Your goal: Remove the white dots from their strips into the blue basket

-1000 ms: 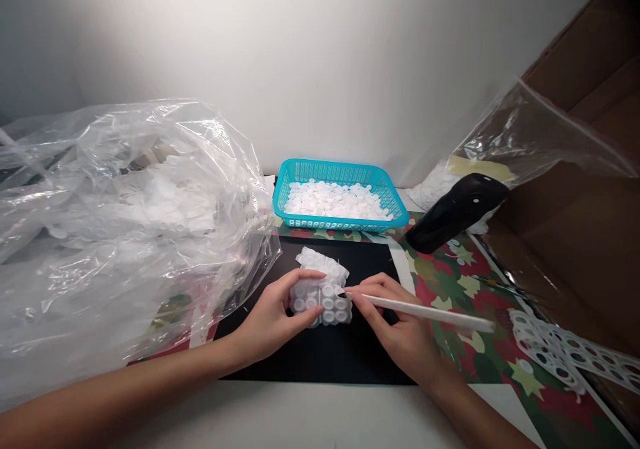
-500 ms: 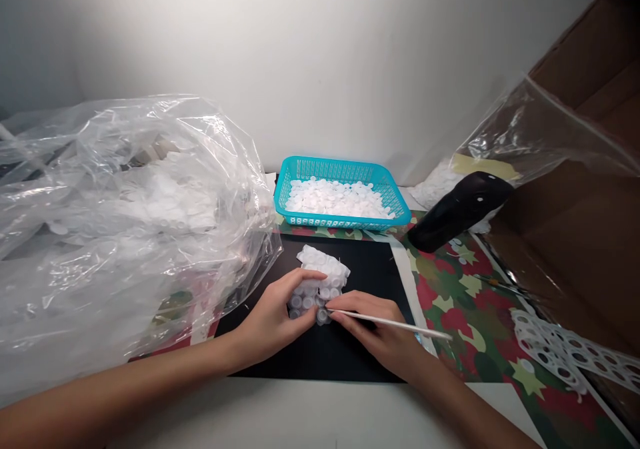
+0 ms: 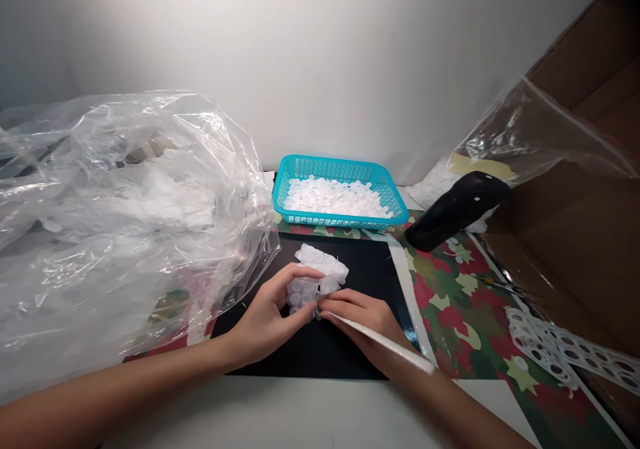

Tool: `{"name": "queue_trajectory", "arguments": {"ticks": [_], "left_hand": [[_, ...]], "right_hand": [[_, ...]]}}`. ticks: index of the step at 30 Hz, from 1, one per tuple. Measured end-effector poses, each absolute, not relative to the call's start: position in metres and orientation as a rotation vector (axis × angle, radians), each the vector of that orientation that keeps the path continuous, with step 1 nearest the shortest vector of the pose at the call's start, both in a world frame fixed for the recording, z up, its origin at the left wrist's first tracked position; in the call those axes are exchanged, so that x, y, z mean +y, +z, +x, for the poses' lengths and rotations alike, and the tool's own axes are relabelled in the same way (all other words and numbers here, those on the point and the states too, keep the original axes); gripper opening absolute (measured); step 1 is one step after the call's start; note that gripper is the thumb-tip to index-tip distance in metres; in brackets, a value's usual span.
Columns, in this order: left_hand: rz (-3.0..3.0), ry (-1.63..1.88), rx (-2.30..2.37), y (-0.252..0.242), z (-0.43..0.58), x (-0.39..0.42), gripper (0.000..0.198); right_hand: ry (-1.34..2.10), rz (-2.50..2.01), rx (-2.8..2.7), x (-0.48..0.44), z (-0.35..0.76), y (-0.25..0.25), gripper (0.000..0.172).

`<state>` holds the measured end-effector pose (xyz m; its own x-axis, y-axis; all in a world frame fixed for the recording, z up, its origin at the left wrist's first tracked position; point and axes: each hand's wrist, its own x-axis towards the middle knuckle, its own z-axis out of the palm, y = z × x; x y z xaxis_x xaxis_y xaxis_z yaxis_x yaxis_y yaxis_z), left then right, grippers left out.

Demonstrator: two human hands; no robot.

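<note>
1. Head view: my left hand [image 3: 265, 317] holds the white studded sheet [image 3: 323, 264], thumb and forefinger curved apart in a C against it.
2. The sheet lies on the black mat [image 3: 367, 256], between my two hands; its far edge slants down from upper left to right.
3. My right hand [image 3: 367, 319] pinches a slim white stick [image 3: 383, 340] near one end, fingertips close together beside my left thumb.
4. The stick's long axis runs diagonally: the gripped end points up and left at the sheet, the other down and right across my wrist.
5. Beyond the mat I have a turquoise basket [image 3: 340, 167] of white discs [image 3: 333, 197], its long side crosswise to me.
6. On my right, a black bottle-shaped object [image 3: 455, 210] leans up toward the right; its pale marks are too small to read. Whether the yellow slip [image 3: 483, 165] behind carries print, I can't tell.
</note>
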<state>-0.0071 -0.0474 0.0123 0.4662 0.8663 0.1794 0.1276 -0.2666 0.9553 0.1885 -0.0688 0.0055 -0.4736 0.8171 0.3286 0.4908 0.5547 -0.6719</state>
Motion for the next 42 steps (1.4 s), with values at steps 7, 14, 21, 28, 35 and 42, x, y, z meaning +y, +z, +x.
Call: {"name": "queue_trajectory", "arguments": {"ticks": [7,14,21,28,35,42], "left_hand": [[1.616,0.948,0.857,0.011,-0.007,-0.047,0.025],[1.706,0.888,1.014,0.013,-0.007,-0.043,0.027],[1.776,0.919,1.043,0.013,-0.008,-0.044,0.027],[1.753,0.921,1.036,0.014,-0.008,-0.045,0.027],[1.691,0.968,0.989,0.014,-0.007,-0.046,0.027],[1.634,0.996,0.914,0.014,-0.006,-0.048,0.025]], "right_hand": [[0.699,-1.050,-2.109,-0.070,0.186,0.010,0.018],[0.879,-1.043,-1.898,-0.071,0.190,0.015,0.010],[0.869,-1.021,-1.910,-0.069,0.192,0.012,0.013],[0.864,-1.056,-1.947,-0.068,0.192,0.015,0.013],[0.838,-1.074,-1.986,-0.069,0.191,0.015,0.013],[0.819,-1.125,-1.946,-0.069,0.186,0.016,0.014]]}}
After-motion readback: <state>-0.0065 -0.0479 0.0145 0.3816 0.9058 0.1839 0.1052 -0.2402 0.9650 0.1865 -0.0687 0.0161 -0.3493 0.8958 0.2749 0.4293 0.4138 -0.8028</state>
